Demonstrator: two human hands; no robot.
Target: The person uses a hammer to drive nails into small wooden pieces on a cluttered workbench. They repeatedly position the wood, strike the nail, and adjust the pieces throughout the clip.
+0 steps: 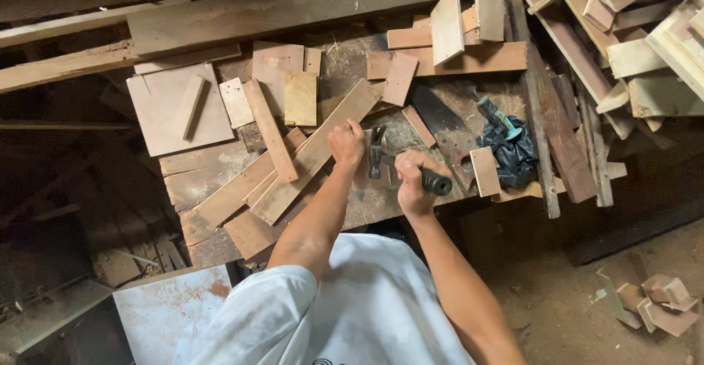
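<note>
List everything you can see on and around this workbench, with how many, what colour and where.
workbench: one, dark worn wood, centre.
long wooden strip: one, light brown, lying diagonally under the left hand.
hammer: one, metal head with black grip, in the right hand.
square board: one, pale pinkish brown, left side of the bench, with a small strip on it.
wood offcuts: many, tan and brown, scattered across the bench top and back.
handsaw: one, dark blade, right of the hammer.
black plastic bag: one, black, right edge of the bench.
plank pile: many, mixed brown, far right.
floor scraps: several, light brown, bottom right.
left hand: on the strip.
right hand: gripping the hammer.
</note>
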